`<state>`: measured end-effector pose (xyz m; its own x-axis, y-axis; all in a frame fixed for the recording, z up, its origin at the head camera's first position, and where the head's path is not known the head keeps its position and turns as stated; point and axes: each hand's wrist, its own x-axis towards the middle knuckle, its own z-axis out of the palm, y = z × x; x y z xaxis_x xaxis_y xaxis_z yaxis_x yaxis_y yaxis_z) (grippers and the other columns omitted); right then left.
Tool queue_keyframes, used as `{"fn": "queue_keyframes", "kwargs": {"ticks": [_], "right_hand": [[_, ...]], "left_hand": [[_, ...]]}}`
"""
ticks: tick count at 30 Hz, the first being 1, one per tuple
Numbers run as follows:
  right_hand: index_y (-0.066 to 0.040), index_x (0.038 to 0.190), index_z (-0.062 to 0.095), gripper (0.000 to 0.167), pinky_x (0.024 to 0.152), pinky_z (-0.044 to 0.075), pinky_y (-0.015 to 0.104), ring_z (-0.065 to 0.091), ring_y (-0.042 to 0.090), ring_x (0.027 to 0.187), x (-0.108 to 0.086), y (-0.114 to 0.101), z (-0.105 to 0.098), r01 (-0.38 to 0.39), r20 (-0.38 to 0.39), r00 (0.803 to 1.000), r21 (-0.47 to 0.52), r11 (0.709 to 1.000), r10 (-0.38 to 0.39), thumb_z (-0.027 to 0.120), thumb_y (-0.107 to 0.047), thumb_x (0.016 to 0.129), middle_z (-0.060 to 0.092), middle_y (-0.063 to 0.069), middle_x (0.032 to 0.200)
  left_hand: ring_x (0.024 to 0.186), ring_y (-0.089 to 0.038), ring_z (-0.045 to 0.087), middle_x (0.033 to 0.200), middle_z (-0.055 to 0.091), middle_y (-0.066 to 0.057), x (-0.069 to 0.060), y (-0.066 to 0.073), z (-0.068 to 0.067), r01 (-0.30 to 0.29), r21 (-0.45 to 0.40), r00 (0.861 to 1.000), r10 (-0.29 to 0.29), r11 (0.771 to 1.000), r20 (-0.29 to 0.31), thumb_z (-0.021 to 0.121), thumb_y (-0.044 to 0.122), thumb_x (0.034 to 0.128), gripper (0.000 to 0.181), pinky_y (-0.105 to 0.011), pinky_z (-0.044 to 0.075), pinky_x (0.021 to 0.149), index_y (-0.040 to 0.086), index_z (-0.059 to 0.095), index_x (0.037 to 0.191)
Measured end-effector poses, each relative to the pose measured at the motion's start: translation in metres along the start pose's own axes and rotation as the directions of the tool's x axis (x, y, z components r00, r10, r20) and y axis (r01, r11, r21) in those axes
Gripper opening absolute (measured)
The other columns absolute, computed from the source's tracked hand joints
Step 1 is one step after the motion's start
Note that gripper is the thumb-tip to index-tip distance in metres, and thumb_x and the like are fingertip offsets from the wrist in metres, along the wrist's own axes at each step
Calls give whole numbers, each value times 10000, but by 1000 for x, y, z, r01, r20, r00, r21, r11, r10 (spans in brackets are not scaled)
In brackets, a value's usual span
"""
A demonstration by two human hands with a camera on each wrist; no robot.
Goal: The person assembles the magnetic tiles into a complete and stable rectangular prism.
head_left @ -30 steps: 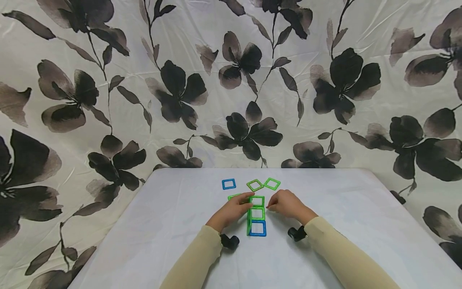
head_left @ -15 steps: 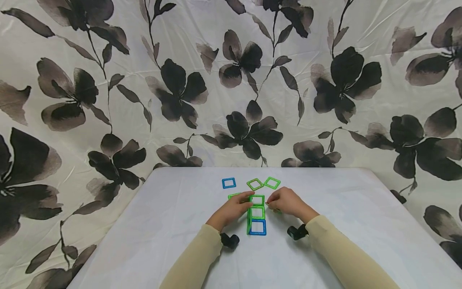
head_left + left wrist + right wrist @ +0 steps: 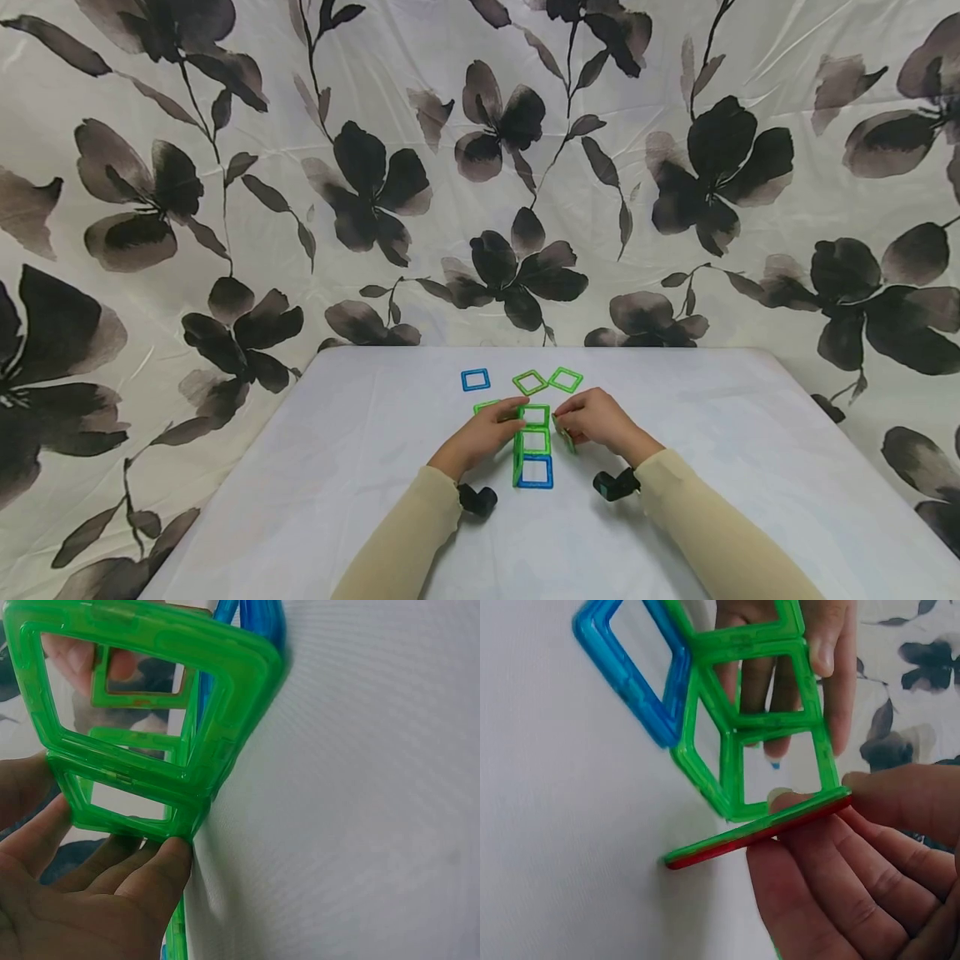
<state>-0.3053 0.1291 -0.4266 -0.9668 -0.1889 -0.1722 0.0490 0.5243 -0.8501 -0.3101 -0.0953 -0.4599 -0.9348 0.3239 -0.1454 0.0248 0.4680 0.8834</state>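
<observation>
Green and blue magnetic tiles, open square frames, form a joined structure at the table's middle. A blue tile (image 3: 551,473) and several green tiles (image 3: 536,430) make it up, with an upright green wall (image 3: 517,462) along its left side. My left hand (image 3: 480,435) touches that wall's far end from outside, its fingers (image 3: 112,862) fairly straight behind the tiles. Just right of the structure, my right hand (image 3: 600,421) pinches a square tile (image 3: 757,829), seen edge-on in the right wrist view, green on one side and red on the other.
Beyond the structure lie a loose blue tile (image 3: 464,382) and two green tiles (image 3: 538,391). Another green tile (image 3: 483,407) is partly hidden behind the left hand. A white cloth (image 3: 315,467) covers the table, and a flowered curtain (image 3: 420,192) hangs behind it.
The tile in my right hand has turned, so more of its green face shows and it slants down beside the structure. My left hand has stayed in place.
</observation>
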Motion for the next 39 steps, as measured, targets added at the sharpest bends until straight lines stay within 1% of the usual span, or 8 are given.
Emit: {"fn": "queue_keyframes", "kwargs": {"ticks": [6, 9, 15, 20, 23, 32, 36, 39], "right_hand": [[-36, 1037, 733, 207, 647, 592, 308, 670, 167, 738, 2, 1, 3, -29, -56, 998, 75, 997, 33, 686, -157, 875, 714, 79, 973], [-29, 1047, 726, 222, 641, 591, 304, 663, 154, 735, 3, 2, 7, -46, -81, 995, 106, 993, 54, 687, -156, 869, 715, 78, 955], [-3, 1061, 712, 237, 624, 590, 307, 687, 177, 750, 2, 3, 9, -55, -109, 991, 162, 985, 73, 685, -146, 874, 723, 98, 937], [-13, 1050, 716, 227, 611, 589, 297, 700, 193, 767, 4, 4, 14, -47, -135, 988, 207, 977, 77, 683, -153, 874, 731, 113, 932], [-9, 1052, 711, 225, 604, 591, 297, 704, 199, 759, 3, 5, 16, -30, -143, 988, 222, 975, 63, 674, -145, 877, 730, 120, 917], [-16, 1084, 698, 249, 635, 598, 300, 703, 179, 745, 1, 2, 23, -41, -152, 985, 261, 964, 84, 679, -174, 893, 726, 114, 952], [-11, 1082, 700, 246, 631, 599, 305, 703, 170, 723, 0, 3, 25, -30, -164, 983, 276, 961, 77, 681, -165, 892, 728, 113, 937], [-11, 1073, 702, 240, 627, 598, 307, 702, 170, 711, -1, 3, 28, -27, -172, 982, 281, 959, 78, 685, -164, 889, 726, 113, 926]], "left_hand": [[1391, -304, 411, 1478, 475, -54, 2, 0, -1, -10, -2, 1000, 10, 1000, -2, 581, 324, 967, 467, -519, 382, 1101, 344, 479, 1423], [1396, -302, 404, 1478, 474, -54, 2, -1, 0, -2, -9, 1000, 2, 1000, -1, 585, 322, 965, 469, -524, 374, 1105, 342, 481, 1422], [1392, -312, 407, 1475, 477, -62, 3, 0, 2, 4, 0, 1000, -4, 1000, -11, 589, 331, 962, 466, -558, 353, 1108, 352, 486, 1416], [1387, -312, 411, 1481, 470, -64, 2, 0, 1, 0, -6, 1000, 0, 1000, -9, 577, 323, 969, 463, -563, 348, 1108, 350, 480, 1421], [1395, -310, 400, 1485, 464, -65, 2, 0, 0, 0, -9, 1000, -1, 1000, -5, 569, 324, 974, 463, -566, 333, 1117, 348, 474, 1426], [1399, -319, 394, 1489, 463, -45, -1, 1, 0, 7, 0, 1000, -7, 1000, -5, 574, 354, 966, 444, -603, 313, 1112, 397, 490, 1399], [1411, -320, 374, 1490, 461, -45, -1, 0, 0, 6, -3, 1000, -6, 1000, -5, 570, 354, 968, 454, -608, 295, 1120, 364, 485, 1414], [1405, -324, 381, 1488, 463, -46, -1, 0, 1, 4, 8, 1000, -4, 1000, -8, 571, 356, 967, 449, -613, 303, 1112, 369, 489, 1409]]}}
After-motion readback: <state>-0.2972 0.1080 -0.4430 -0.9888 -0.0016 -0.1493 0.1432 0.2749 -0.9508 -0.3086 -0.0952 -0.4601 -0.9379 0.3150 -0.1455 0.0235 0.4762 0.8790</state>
